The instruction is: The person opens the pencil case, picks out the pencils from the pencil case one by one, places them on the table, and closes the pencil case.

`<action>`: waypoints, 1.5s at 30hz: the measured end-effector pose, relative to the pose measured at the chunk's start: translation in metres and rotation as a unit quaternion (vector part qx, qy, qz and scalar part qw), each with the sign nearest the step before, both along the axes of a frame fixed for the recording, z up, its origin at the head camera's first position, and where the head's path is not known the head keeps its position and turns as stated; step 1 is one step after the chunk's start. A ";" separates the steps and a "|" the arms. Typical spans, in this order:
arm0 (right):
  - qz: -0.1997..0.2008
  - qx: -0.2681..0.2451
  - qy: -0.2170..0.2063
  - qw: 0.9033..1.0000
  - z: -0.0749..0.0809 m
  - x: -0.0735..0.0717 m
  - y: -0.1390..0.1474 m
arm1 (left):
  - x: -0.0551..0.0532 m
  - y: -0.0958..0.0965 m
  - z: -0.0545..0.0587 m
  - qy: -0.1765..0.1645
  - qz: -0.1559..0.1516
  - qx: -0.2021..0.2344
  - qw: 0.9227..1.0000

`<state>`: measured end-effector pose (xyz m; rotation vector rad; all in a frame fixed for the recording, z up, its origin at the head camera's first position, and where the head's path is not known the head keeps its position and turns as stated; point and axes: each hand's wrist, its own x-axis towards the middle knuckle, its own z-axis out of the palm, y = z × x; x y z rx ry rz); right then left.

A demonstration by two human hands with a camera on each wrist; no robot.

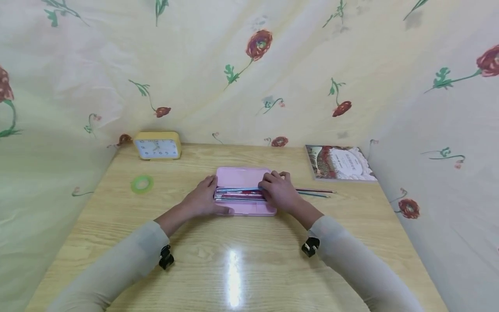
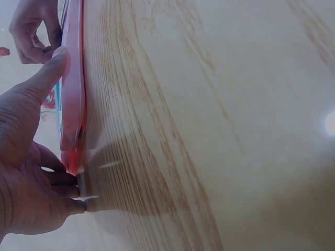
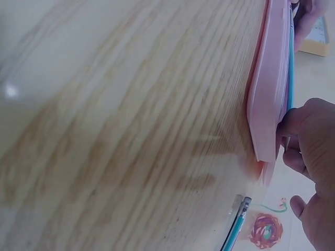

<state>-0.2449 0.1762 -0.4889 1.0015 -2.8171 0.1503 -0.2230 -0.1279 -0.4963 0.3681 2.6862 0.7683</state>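
Observation:
A pink pencil case [image 1: 243,175] lies open on the table, with several pencils [image 1: 238,197] lengthwise inside it. My left hand [image 1: 200,200] grips the case's left end, thumb along the near edge and the other fingers at the far side. Over the right part of the case, my right hand [image 1: 281,190] curls its fingers and pinches a blue pencil [image 3: 291,63]; its fingertips are partly hidden in the head view. Two pencils [image 1: 316,190], one reddish and one teal, lie on the table just right of that hand.
A yellow clock [image 1: 157,145] stands at the back left, with a green roll of tape [image 1: 142,184] in front of it. At the back right lies a book [image 1: 341,163]. Flowered cloth [image 1: 202,78] hangs behind and beside the wooden table [image 1: 202,268].

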 end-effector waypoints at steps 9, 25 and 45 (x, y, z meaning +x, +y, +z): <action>-0.007 0.016 -0.038 0.999 0.000 -0.001 -0.018 | -0.001 0.000 -0.007 -0.004 -0.007 -0.004 1.000; 0.026 0.011 -0.027 0.999 -0.001 -0.004 -0.053 | 0.003 -0.002 -0.003 0.008 -0.010 -0.006 1.000; 0.008 0.017 -0.022 1.000 0.001 -0.009 -0.054 | -0.003 -0.001 -0.004 0.012 -0.008 -0.006 1.000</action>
